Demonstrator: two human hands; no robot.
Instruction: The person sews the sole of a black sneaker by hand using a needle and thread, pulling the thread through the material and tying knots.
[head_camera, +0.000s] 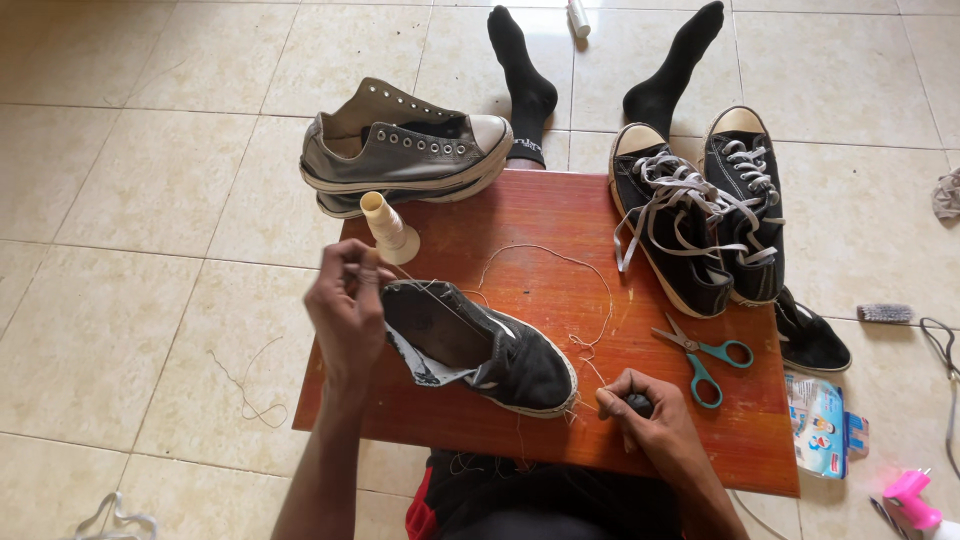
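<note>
A worn black slip-on shoe (500, 350) lies on a small reddish wooden table (560, 215). My left hand (347, 305) pinches thread at the shoe's heel opening, just below a cream thread spool (385, 225). My right hand (650, 415) is closed round a small dark tool handle near the shoe's toe. A loop of pale thread (560, 262) runs across the table between both hands.
Teal-handled scissors (705, 355) lie on the table right of the shoe. A pair of black laced sneakers (700, 215) sits at the table's right, grey sneakers (405, 150) at the back left. My black-socked feet (525, 80) reach past the table. A brush (885, 313) and packet (820, 425) lie on the tiles.
</note>
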